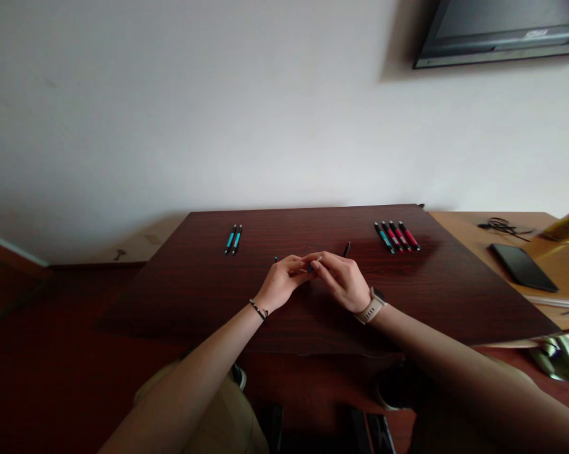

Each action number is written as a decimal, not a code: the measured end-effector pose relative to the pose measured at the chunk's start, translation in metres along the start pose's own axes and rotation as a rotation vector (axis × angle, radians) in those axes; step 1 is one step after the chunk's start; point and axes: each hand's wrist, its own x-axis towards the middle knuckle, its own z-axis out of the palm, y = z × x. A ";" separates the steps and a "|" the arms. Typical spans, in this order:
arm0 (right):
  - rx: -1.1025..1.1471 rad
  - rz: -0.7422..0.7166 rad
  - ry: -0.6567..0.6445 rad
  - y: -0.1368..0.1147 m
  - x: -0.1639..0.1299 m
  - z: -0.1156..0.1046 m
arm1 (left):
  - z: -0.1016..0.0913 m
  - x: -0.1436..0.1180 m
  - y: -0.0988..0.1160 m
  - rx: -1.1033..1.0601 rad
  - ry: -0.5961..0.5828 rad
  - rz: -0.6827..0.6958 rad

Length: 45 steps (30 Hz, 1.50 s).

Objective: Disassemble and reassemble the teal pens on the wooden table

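Note:
My left hand and my right hand meet over the middle of the dark wooden table, fingers pinched together. Between their fingertips is a small pen part, dark with a pale tip, mostly covered by the fingers. Just beyond my right hand lies a black pen piece, its near end hidden by the hand. A tiny teal piece shows beyond my left hand.
Two teal pens lie side by side at the table's left. On the right is a row of one teal pen and several red pens. A lighter desk adjoins, holding a black tablet-like device and a cable.

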 end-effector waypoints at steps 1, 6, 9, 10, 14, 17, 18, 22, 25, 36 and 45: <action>-0.001 0.004 -0.001 0.000 0.000 0.000 | 0.001 0.000 0.001 -0.006 -0.001 0.000; -0.027 0.008 -0.019 0.003 0.002 0.001 | 0.002 -0.002 -0.002 -0.040 0.016 -0.014; -0.016 0.027 -0.032 0.004 0.004 0.001 | 0.002 -0.002 -0.006 -0.045 0.009 -0.012; -0.013 0.028 -0.029 0.004 0.004 0.001 | 0.003 -0.002 -0.007 -0.042 0.007 -0.009; 0.003 0.024 -0.002 0.005 0.004 0.000 | 0.002 -0.001 -0.005 0.045 0.007 0.021; 0.047 0.084 0.049 0.008 0.004 0.000 | -0.008 0.002 0.004 0.237 0.024 0.108; 0.067 0.113 0.069 0.009 0.004 0.000 | -0.014 0.003 0.007 0.306 0.055 0.146; 0.123 0.206 0.109 0.016 0.003 0.003 | -0.048 0.006 0.010 0.631 0.212 0.221; 0.103 0.223 0.098 0.021 0.003 0.006 | -0.068 0.006 0.004 0.785 0.254 0.180; 0.027 0.188 0.045 0.022 0.004 0.008 | -0.059 0.002 -0.011 0.905 0.116 0.133; 0.010 0.177 0.027 0.017 0.005 0.010 | -0.063 0.006 -0.023 0.881 0.086 0.068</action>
